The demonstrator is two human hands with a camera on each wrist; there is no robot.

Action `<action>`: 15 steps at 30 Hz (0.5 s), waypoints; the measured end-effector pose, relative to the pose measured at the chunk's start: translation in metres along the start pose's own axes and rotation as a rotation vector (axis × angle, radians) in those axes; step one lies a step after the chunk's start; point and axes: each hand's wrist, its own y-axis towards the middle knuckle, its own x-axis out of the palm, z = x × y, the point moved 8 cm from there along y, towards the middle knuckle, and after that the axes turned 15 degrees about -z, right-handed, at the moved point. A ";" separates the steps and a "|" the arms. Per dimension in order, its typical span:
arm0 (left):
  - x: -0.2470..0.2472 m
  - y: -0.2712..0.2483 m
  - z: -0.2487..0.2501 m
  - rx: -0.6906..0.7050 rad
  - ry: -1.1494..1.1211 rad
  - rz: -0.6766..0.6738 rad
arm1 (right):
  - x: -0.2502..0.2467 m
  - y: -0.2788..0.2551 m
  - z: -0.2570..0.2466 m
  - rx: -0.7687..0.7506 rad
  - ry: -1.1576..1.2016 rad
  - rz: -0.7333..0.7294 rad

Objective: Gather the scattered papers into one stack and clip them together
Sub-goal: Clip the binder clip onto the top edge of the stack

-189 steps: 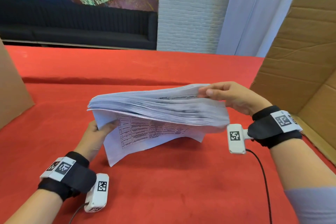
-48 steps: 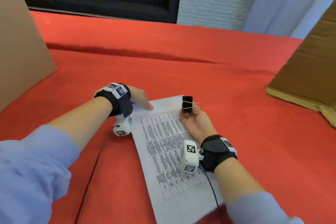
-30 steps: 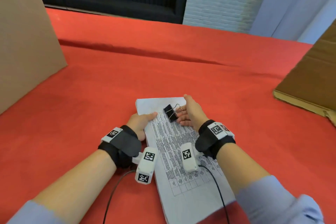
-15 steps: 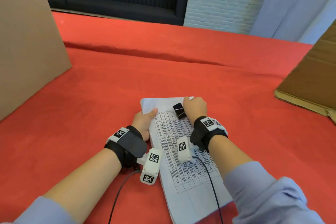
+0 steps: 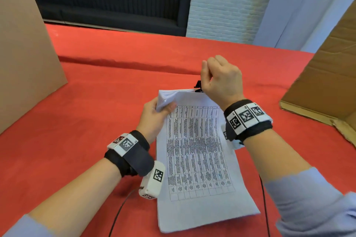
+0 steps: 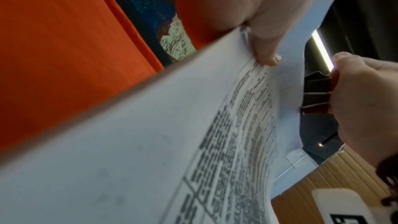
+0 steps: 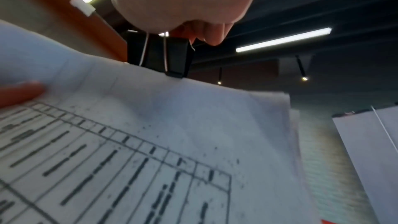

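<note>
Left hand (image 5: pixel 154 115) pinches the stack's (image 5: pixel 196 152) far left corner, lifting it off the red table (image 5: pixel 96 102); right hand (image 5: pixel 221 81) squeezes the black clip (image 7: pixel 159 54) at the top edge

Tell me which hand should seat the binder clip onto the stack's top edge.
Right. The right hand already pinches the binder clip at the paper stack's far edge; the left hand grips the stack's far left corner, steadying it.
</note>
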 end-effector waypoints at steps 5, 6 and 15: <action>0.005 0.003 0.008 0.066 0.013 -0.015 | -0.017 0.006 0.001 0.033 -0.077 0.094; 0.007 0.003 0.010 0.081 0.012 -0.019 | -0.019 0.007 -0.002 0.022 -0.077 0.106; 0.014 0.004 0.026 0.171 0.083 -0.039 | -0.016 0.015 -0.025 -0.081 -0.093 0.036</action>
